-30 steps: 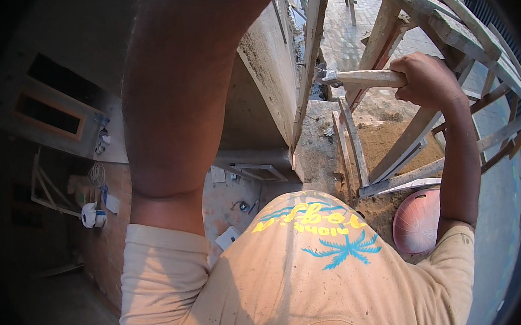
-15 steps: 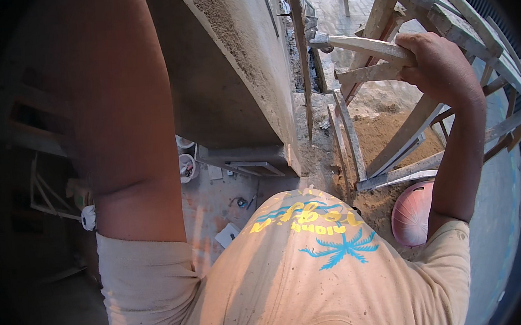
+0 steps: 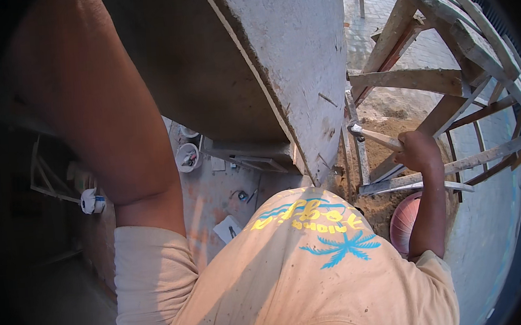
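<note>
My right hand is closed around the wooden handle of a hammer. The hammer's metal head points left, toward the edge of a wide pale board. Thin nails, one of them a slanted nail, stick out of the board's face. The board stands against the end of a dark plastered wall. My left arm reaches up along the left side, and its hand lies beyond the picture's top edge.
On the right stands a wooden trestle scaffold over sandy ground. A pinkish round object sits below my right arm. Down on the left floor are a white bucket with things in it and a white container.
The board, before seen nearly edge-on, now shows its broad face along the wall end. My right hand has come down and slightly left with the hammer. My left arm has shifted left.
</note>
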`<state>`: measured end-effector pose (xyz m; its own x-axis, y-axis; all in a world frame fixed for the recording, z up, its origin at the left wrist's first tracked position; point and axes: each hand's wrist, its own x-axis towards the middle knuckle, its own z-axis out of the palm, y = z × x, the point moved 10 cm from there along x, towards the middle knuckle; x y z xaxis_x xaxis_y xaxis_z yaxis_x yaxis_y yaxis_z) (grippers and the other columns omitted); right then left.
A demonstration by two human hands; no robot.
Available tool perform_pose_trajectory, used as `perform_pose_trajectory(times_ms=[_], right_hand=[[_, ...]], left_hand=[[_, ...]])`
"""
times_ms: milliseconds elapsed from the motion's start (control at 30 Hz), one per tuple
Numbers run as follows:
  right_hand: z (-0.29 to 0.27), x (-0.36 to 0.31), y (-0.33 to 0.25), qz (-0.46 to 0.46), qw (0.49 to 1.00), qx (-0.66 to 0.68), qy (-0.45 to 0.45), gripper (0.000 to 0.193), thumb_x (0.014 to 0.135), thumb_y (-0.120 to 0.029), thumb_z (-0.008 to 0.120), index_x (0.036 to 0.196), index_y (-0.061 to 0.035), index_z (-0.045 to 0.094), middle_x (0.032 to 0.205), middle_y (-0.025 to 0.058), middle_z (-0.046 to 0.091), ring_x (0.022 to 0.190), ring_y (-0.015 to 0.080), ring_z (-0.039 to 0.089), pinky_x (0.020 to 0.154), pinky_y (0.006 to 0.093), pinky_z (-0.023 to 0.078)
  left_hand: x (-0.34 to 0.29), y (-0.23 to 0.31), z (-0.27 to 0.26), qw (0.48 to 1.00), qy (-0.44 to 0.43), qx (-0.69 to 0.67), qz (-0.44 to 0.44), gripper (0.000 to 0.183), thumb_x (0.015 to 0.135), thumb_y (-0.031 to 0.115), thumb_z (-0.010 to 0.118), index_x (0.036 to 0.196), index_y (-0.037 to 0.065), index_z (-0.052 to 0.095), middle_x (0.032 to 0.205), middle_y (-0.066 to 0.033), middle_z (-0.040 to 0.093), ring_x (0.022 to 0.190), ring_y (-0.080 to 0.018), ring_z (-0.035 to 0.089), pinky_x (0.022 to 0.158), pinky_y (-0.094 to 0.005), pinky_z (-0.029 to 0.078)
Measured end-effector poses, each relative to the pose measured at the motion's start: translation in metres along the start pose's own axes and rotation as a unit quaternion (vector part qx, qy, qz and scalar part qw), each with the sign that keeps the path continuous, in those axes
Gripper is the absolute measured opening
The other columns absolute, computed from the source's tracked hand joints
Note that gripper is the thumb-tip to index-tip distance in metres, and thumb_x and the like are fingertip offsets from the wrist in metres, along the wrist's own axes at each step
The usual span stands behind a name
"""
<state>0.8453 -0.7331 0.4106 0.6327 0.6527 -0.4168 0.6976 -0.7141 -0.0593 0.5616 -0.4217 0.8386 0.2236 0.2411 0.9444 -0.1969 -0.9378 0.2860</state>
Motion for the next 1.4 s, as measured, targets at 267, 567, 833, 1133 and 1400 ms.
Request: perform_pose_trajectory(times_ms=[267, 567, 833, 1133, 1400], right_hand=[[0.163, 0.071, 0.026, -0.002, 0.992, -0.031, -0.120, 0.040, 0.068, -0.029, 0.092, 0.097, -0.0037, 0.080, 0.101, 0.0197, 0.077, 0.096, 0.0351, 0.076, 0.085, 0.0448, 0.060], [0.302, 0.108, 0.047, -0.001, 0.971, -0.031, -0.237, 0.045, 0.064, -0.029, 0.095, 0.101, -0.0070, 0.082, 0.098, 0.0149, 0.079, 0.094, 0.0330, 0.077, 0.083, 0.0448, 0.060], [0.420, 0.112, 0.072, 0.013, 0.930, -0.015, -0.368, 0.049, 0.074, -0.034, 0.095, 0.101, 0.0028, 0.078, 0.080, 0.0151, 0.075, 0.069, 0.0244, 0.073, 0.065, 0.0420, 0.059], [0.396, 0.066, 0.035, 0.014, 0.922, 0.039, -0.385, 0.066, 0.073, -0.021, 0.096, 0.130, -0.0027, 0.067, 0.098, 0.0147, 0.076, 0.072, 0.0248, 0.073, 0.059, 0.0399, 0.059], [0.452, 0.018, 0.063, 0.202, 0.906, 0.126, -0.351, 0.064, 0.078, -0.028, 0.092, 0.120, 0.0128, 0.066, 0.093, 0.0224, 0.076, 0.070, 0.0289, 0.075, 0.060, 0.0453, 0.059]], left_hand=[[-0.025, -0.014, -0.127, 0.995, 0.062, -0.072, -0.040, 0.024, 0.098, 0.014, 0.064, 0.115, -0.002, 0.063, 0.114, -0.0172, 0.068, 0.101, -0.0274, 0.070, 0.093, -0.0381, 0.056], [-0.071, 0.047, -0.328, 0.985, 0.161, -0.022, -0.056, 0.028, 0.100, 0.014, 0.064, 0.121, -0.003, 0.061, 0.119, -0.0162, 0.067, 0.104, -0.0261, 0.069, 0.096, -0.0377, 0.055], [-0.169, 0.063, -0.404, 0.949, 0.216, 0.149, -0.173, 0.028, 0.101, 0.015, 0.065, 0.122, -0.003, 0.061, 0.119, -0.0138, 0.067, 0.106, -0.0221, 0.067, 0.098, -0.0348, 0.052], [-0.309, -0.064, -0.420, 0.841, 0.103, 0.416, -0.331, 0.023, 0.100, 0.020, 0.074, 0.093, 0.000, 0.065, 0.084, 0.0027, 0.058, 0.077, -0.0080, 0.048, 0.070, -0.0261, 0.042], [-0.365, -0.172, -0.452, 0.847, 0.046, 0.416, -0.327, 0.029, 0.098, 0.026, 0.075, 0.099, -0.002, 0.068, 0.088, -0.0152, 0.070, 0.082, -0.0231, 0.065, 0.076, -0.0362, 0.051]])
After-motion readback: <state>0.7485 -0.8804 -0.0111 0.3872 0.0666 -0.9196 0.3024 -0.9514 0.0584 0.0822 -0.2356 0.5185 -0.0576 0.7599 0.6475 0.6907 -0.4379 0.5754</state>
